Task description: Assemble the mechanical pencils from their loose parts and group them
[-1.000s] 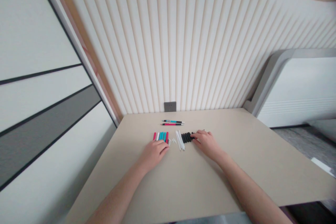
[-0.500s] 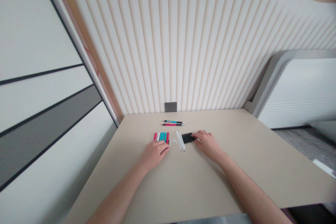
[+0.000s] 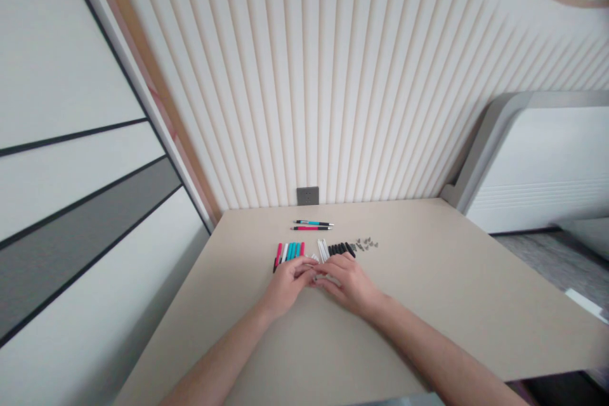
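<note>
My left hand point(image 3: 287, 284) and my right hand point(image 3: 351, 280) meet at the fingertips low over the table, both closed in a pinch. Whatever lies between the fingers is too small and hidden to make out. Just beyond my left hand is a row of red, white and blue pen barrels point(image 3: 294, 250). White refill tubes point(image 3: 323, 247) lie past the fingertips, partly covered by my right hand. Black pen grips point(image 3: 339, 248) are lined up beside them. Small metallic pieces point(image 3: 366, 244) are scattered farther right. Some tiny white parts point(image 3: 313, 257) show near the fingers.
A blue pen point(image 3: 313, 223) and a red pen point(image 3: 311, 228) lie side by side toward the back of the beige table point(image 3: 457, 292). Behind it rises a ribbed wall with a dark socket point(image 3: 307, 196). A white cabinet point(image 3: 95, 292) stands left, a headboard point(image 3: 537, 158) right.
My right hand has moved left and nearer from the black grips, uncovering the small metallic pieces. My left hand has shifted slightly right, and the fingertips of both hands now meet.
</note>
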Tool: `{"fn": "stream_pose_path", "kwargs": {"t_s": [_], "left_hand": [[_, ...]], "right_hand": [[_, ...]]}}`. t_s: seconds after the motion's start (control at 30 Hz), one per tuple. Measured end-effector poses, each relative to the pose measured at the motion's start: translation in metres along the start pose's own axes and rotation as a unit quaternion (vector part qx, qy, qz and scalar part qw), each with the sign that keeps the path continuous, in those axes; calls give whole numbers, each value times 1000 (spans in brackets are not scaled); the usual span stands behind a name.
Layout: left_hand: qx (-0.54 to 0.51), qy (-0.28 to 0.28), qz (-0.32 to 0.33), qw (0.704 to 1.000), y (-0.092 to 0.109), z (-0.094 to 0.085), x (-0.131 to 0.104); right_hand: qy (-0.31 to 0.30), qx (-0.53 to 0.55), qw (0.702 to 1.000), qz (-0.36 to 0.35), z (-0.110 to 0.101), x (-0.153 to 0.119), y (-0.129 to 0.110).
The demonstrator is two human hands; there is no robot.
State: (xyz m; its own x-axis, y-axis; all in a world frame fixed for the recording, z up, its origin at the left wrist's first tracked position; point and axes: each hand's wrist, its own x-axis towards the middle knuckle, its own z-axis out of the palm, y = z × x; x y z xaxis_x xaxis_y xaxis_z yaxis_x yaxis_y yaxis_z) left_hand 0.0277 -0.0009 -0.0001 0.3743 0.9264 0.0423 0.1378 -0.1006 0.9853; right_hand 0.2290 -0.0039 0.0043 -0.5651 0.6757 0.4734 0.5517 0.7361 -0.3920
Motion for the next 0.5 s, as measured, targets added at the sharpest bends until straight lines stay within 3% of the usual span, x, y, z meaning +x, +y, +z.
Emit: {"fn": "stream_pose_path", "kwargs": {"t_s": [0.17, 0.5], "left_hand": [[-57, -11, -35, 998, -5, 2, 3], [-120, 26, -69, 990, -2, 6, 3]], "right_hand": [[14, -21, 1000, -3, 4, 2, -1], [35, -1, 999, 11, 3, 2, -2]]}}
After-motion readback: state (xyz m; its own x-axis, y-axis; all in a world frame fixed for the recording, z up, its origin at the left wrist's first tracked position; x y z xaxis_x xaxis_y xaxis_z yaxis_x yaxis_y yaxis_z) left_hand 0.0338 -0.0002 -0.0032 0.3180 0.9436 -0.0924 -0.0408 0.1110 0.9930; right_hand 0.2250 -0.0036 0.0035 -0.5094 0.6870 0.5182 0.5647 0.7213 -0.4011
